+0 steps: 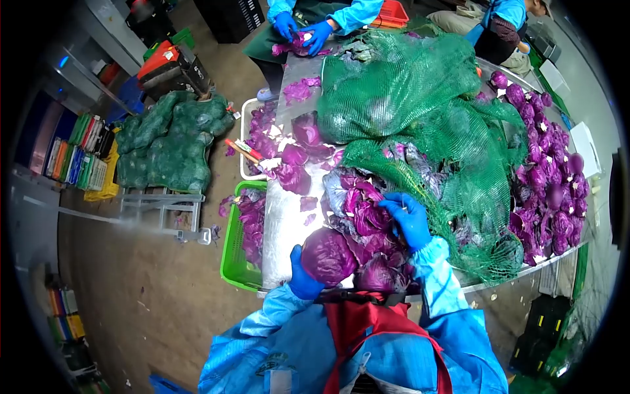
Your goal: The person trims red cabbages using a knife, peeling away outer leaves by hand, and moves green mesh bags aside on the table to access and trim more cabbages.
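Observation:
A large round purple cabbage [329,257] rests against my left hand [303,276], which wears a blue glove and holds its left side near the table's front edge. My right hand [408,220], also gloved in blue, is over a heap of purple cabbage leaves [367,213]; its fingers are bent together at the leaves, and what lies between the fingertips is too small to make out. Another cabbage [380,274] sits close to the front edge, between my hands. Green mesh sacks [400,85] with cabbages inside cover the middle of the metal table [279,223].
Left of the table stand a green basket [231,253] and a white basket [246,131] of leaves. Purple cabbages [554,190] are piled at the right. A co-worker's gloved hands [305,33] hold leaves at the far end; another person [502,33] is at the upper right.

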`<state>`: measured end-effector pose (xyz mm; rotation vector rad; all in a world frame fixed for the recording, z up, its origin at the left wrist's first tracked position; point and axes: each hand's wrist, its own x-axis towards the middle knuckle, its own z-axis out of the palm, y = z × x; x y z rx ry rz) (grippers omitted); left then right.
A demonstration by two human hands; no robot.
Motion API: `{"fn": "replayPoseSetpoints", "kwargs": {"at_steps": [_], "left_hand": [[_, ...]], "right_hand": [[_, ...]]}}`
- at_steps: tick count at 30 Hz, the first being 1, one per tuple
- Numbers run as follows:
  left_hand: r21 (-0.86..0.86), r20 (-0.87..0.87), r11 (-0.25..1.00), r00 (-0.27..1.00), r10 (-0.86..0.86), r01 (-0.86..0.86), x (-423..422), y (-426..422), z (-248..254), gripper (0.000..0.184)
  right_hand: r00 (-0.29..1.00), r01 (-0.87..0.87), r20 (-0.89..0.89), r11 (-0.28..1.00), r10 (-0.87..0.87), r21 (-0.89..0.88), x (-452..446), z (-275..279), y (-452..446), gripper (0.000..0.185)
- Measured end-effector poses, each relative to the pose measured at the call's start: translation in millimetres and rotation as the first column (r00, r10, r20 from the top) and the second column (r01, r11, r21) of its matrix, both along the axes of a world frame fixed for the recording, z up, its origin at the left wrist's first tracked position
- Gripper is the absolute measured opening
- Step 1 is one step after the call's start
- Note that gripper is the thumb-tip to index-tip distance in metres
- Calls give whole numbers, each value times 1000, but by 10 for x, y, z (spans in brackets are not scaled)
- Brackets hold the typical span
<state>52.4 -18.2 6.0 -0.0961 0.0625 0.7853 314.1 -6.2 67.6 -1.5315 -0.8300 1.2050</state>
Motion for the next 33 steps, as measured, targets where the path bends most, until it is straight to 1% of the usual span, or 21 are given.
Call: {"fn": "replayPoseSetpoints", "kwargs": {"at_steps": [1,2,3,4,6,7,10,11,12,13,14,15,16,17,18,19,20,23,26,30,33], "left_hand": [[-3,56,1000,998,-17,17,3,10,13,78],[0,114,999,993,-38,38,25,58,38,79],[131,-356,986,933,-45,98,32,96,241,81],[149,-362,982,931,-54,115,52,121,332,83],[186,-375,972,925,-63,142,68,164,425,86],[168,-359,978,932,-58,126,52,185,423,90],[244,-446,959,895,-22,145,-56,218,428,91],[253,-509,955,861,-5,155,-52,213,482,91],[281,-464,949,886,0,147,-47,215,477,90],[308,-416,942,909,4,136,-42,217,459,89],[332,-365,935,931,8,123,-42,210,424,89],[235,-282,968,959,-24,94,-118,169,244,87],[239,-319,967,948,-4,85,-112,172,249,87],[247,-356,966,934,16,78,-105,194,271,87],[253,-393,965,919,37,69,-98,209,297,86],[259,-429,964,901,60,59,-89,217,328,86],[267,-463,963,882,84,49,-72,237,367,86],[263,-532,964,839,111,39,-7,274,493,87],[377,-544,924,824,158,72,87,295,608,91],[483,-660,868,699,275,114,71,293,558,99],[532,-706,832,625,333,159,66,306,601,95]], "right_hand": [[996,-76,-41,992,80,97,-92,84,-54,39],[974,-172,-154,985,168,-11,-194,361,-119,44],[963,-238,-102,965,249,110,-305,328,-148,44],[946,-307,-38,925,323,225,-404,283,-182,44],[911,-407,191,875,366,264,-535,244,-199,43],[909,-398,201,904,365,159,-563,362,-174,31],[951,-188,-250,982,183,4,-530,227,-192,20],[958,-88,-269,995,98,50,-561,155,-213,19],[955,9,-297,1000,-13,-17,-537,188,-230,19],[828,127,-554,991,-87,33,-462,69,-218,20],[629,250,-767,967,-127,45,-362,-47,-204,21],[542,346,-806,937,-238,-44,-250,-2,-126,21],[439,434,-831,891,-341,-136,-127,72,-34,22],[760,349,-591,937,-270,21,19,147,-32,26],[915,318,-273,947,-298,32,90,106,-21,35],[971,240,-14,962,-240,129,92,67,-62,41],[950,136,252,970,-186,203,76,59,-112,47],[987,-158,-23,985,160,63,-301,368,-234,53],[933,-358,64,928,353,100,-618,425,-261,57],[944,-326,-38,943,329,58,-648,339,-244,56],[933,-321,-178,947,313,-14,-641,384,-234,56]]}}
